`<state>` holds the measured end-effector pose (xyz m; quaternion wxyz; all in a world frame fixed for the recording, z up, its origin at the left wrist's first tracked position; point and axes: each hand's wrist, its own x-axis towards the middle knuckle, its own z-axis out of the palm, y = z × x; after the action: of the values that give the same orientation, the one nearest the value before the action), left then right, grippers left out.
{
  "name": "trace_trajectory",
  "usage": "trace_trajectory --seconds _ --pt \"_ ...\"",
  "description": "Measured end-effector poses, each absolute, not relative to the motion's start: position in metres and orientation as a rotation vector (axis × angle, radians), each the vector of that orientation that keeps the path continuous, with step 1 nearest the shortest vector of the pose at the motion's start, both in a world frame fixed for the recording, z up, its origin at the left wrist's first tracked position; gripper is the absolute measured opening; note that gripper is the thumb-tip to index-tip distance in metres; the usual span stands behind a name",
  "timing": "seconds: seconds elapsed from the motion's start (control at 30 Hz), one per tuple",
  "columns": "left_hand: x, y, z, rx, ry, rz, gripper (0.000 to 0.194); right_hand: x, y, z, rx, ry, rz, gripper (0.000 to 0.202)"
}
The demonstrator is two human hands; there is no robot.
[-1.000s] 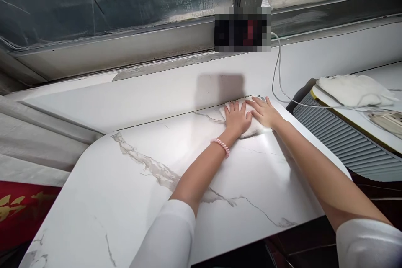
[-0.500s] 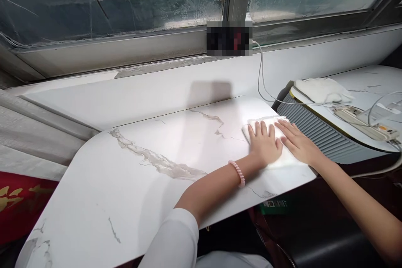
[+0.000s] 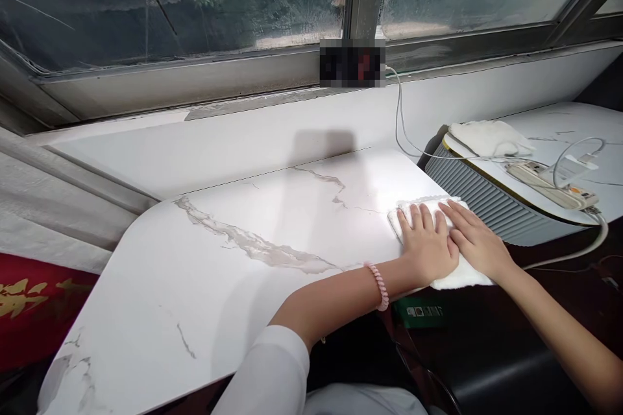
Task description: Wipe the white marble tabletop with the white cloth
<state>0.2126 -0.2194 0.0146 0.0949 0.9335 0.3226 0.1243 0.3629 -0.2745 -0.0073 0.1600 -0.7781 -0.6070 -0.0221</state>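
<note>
A folded white cloth [image 3: 464, 272] lies at the right end of the white marble-patterned tabletop [image 3: 233, 207], its near part reaching past the table's front edge. Flat on top of it rests my left hand [image 3: 428, 243], fingers stretched out and a pink coiled band around the wrist. Beside it, my right hand [image 3: 479, 243] also presses flat on the cloth, fingers extended. The two hands touch or nearly touch at the left thumb. Both palms hide the middle of the cloth.
To the right stands a rib-sided counter [image 3: 487, 194] bearing another white cloth [image 3: 491, 138] and a power strip [image 3: 549, 185]. A white cable [image 3: 402, 123] runs from a blurred-out object [image 3: 353, 63] by the window. Below the table is a green box [image 3: 419, 312].
Both hands and the cloth have moved nearer to me and slightly right, so the cloth now overhangs the front edge. The camera view has shifted a little.
</note>
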Motion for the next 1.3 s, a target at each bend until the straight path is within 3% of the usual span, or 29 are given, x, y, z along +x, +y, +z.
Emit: trace_trajectory --seconds 0.2,0.53,0.7,1.03,1.3 --pt "0.223 -0.185 0.011 2.764 0.965 0.394 0.058 0.367 -0.236 -0.001 -2.220 -1.704 -0.135 0.053" --pt "0.219 -0.023 0.008 2.698 1.214 0.391 0.052 0.350 -0.060 0.004 -2.071 -1.699 -0.083 0.049" --pt "0.201 0.020 0.012 2.646 1.331 0.315 0.054 0.330 -0.013 0.009 -2.035 -1.798 -0.068 0.047" --pt "0.198 -0.015 0.009 2.684 1.417 0.317 0.055 0.329 -0.042 0.001 -2.048 -1.892 -0.088 0.053" --pt "0.170 -0.116 0.009 2.759 1.225 0.343 0.056 0.308 -0.157 -0.003 -2.073 -1.893 -0.165 0.054"
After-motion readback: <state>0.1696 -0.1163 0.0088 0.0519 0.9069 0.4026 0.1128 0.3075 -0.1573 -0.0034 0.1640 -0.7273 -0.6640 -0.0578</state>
